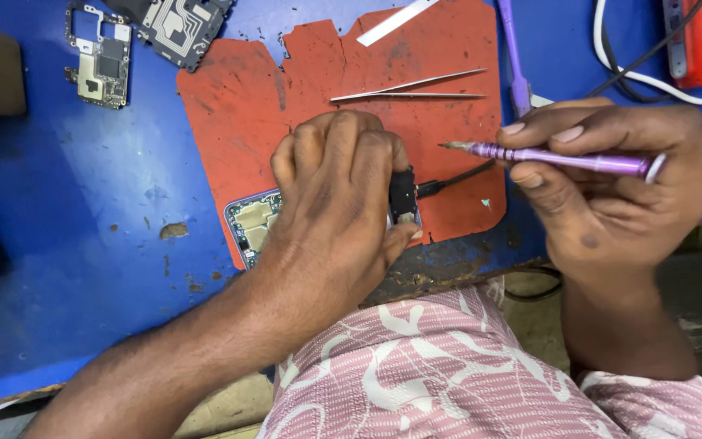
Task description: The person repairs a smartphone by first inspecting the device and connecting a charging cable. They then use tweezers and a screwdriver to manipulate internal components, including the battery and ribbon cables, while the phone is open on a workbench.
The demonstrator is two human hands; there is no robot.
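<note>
The left hand (335,199) lies curled over an opened phone (253,223), fingers closed down on it and pressing it onto the torn red mat (286,89) near the front edge of the blue desk (83,187). Only the phone's left end shows, with its inner parts bare; a black cable (452,179) runs into what seems to be its right end, just beside the thumb. The right hand (611,175) is held apart to the right, fingers clamped around a purple screwdriver (554,157) whose tip points left towards the left hand without touching it. Metal tweezers (416,88) rest on the mat above the hands. Two circuit boards (103,57) lie at the desk's far left corner, well apart.
</note>
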